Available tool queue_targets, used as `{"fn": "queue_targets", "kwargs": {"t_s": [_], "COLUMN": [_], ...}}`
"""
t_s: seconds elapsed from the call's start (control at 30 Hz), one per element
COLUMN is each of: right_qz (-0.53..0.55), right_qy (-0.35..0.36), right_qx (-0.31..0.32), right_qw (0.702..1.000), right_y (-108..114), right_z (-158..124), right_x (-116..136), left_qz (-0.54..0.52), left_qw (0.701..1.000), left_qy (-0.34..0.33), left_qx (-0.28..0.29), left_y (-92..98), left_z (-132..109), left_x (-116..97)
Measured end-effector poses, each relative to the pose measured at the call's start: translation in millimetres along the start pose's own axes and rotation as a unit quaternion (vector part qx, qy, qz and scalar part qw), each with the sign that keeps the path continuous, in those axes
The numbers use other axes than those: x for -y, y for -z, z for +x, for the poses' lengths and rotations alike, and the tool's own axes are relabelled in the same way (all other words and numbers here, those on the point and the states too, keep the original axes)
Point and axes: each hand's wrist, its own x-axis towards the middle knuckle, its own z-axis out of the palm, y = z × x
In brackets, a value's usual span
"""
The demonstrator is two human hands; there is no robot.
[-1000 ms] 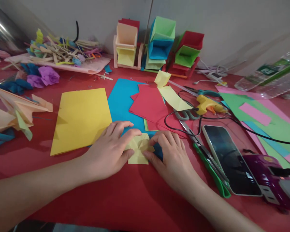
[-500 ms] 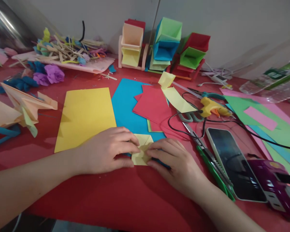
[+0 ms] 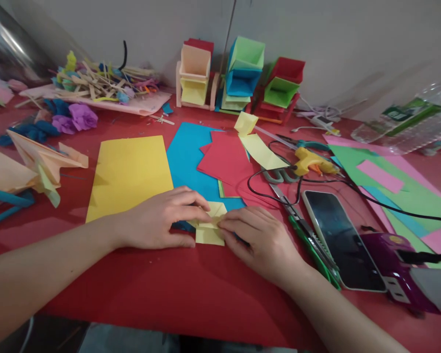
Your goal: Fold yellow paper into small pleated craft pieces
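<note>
Left hand [image 3: 161,218] and right hand [image 3: 264,240], fingertips drawn together, pinch the pale yellow paper [image 3: 208,235], folded narrower than a second ago, apparently setting a crease.

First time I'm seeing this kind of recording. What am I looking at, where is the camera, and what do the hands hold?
There is no machine: these are a person's two bare hands, filmed by one camera worn on their head, looking forward and down. The left hand and right hand meet on a pale yellow folded paper on the red table; pressing or pinching, I cannot tell. Behind it lie a yellow sheet, a blue sheet and a red sheet. To the right are scissors, a glue gun, a green knife and a phone. Paper boxes stand by the wall.
</note>
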Motion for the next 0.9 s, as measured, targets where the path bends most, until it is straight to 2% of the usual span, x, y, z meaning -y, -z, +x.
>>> {"fn": "queue_targets", "kwargs": {"t_s": [0.17,0.3,0.43,0.57,0.67,0.77,0.83,0.9], "right_qz": [0.041,0.089,0.123,0.161,0.216,0.257,0.255,0.256], "right_qy": [-0.014,-0.033,-0.05,-0.055,-0.049,-0.064,-0.115,-0.187], "right_qx": [-0.019,-0.027,-0.026,-0.031,-0.025,-0.03,-0.03,-0.007], "right_qw": [0.999,0.995,0.991,0.985,0.975,0.964,0.96,0.948], "right_y": [2,3,3,6,13,18,17,15], "right_z": [0,1,2,3,4,4,4,4], "right_x": [0,0,0,2,5,8,10,12], "left_qz": [0.012,-0.003,0.0,0.007,-0.057,-0.201,-0.323,-0.441], "left_qw": [0.998,0.997,0.998,0.996,0.991,0.961,0.919,0.867], "left_qy": [-0.048,-0.069,-0.058,-0.049,0.018,0.155,0.213,0.228], "left_qx": [-0.035,-0.017,-0.026,-0.078,-0.12,-0.11,-0.08,-0.051], "left_y": [-0.1,0.6,-2.7,-6.9,-7.5,-6.8,-6.4,-6.5], "left_z": [0,0,2,4,4,3,3,4], "left_x": [-1,-3,-3,-2,-9,-21,-28,-32]}}
